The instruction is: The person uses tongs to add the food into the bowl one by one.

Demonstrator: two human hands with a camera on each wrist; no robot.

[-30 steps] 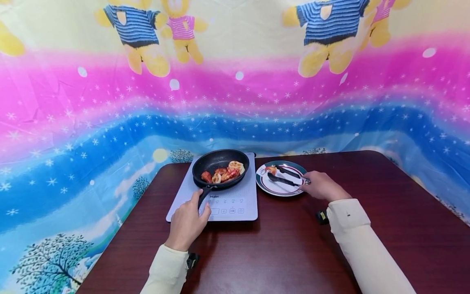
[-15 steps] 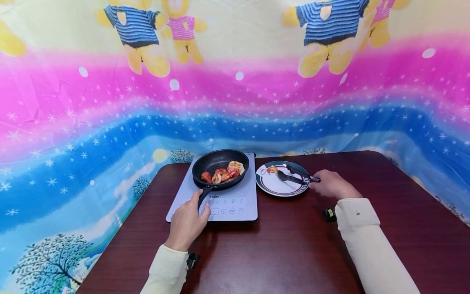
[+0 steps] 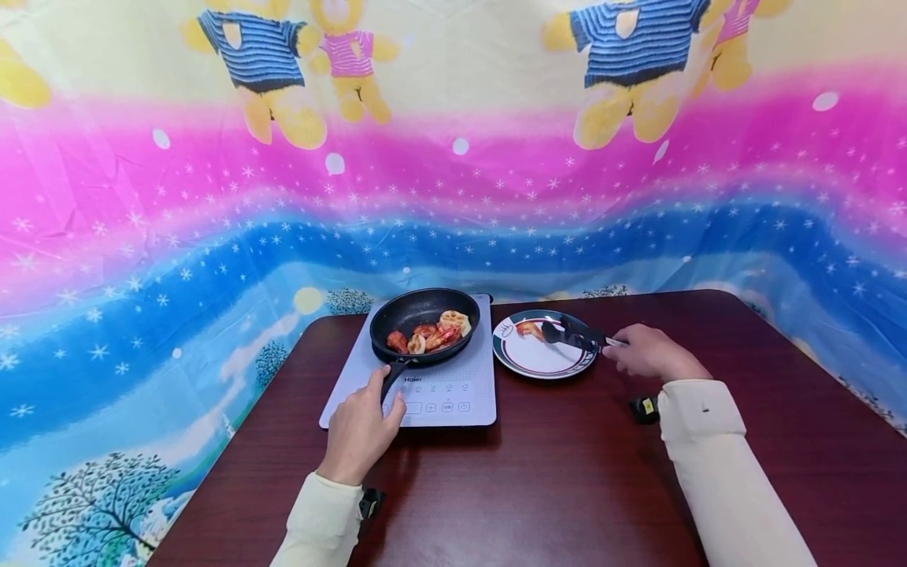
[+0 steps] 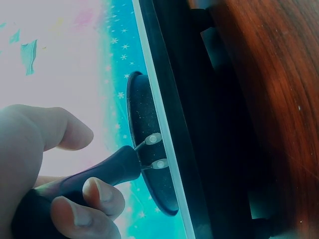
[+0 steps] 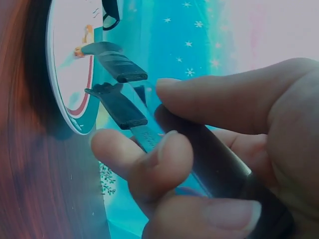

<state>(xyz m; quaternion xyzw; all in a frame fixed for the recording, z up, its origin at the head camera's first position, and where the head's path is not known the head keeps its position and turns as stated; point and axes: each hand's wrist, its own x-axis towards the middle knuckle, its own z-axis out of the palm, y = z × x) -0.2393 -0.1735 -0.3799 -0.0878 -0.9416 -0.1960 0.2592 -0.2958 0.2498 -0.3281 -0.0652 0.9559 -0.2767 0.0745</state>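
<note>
My left hand (image 3: 360, 431) grips the handle (image 4: 102, 172) of a black frying pan (image 3: 407, 309), its fingers wrapped underneath. The pan sits on a white induction cooktop (image 3: 432, 394) and holds reddish cooked pieces and pale lotus root slices (image 3: 454, 320). In my right hand (image 3: 655, 352) is a pair of black-tipped tongs (image 3: 577, 337), tips spread slightly apart. They reach over a white plate (image 3: 533, 365) with a dark green rim. A small orange-brown piece of food (image 3: 527, 329) lies on the plate, right by one tong tip.
A dark wooden table (image 3: 510, 488) carries everything, the plate just right of the cooktop. Behind the table hangs a patterned cloth (image 3: 460, 228) with bears and snowflakes. Black wrist cameras (image 3: 643, 409) are strapped to both wrists.
My right hand has drawn the tongs to the right and turned them, bringing more of the food piece into view on the plate. The left hand and pan stay put.
</note>
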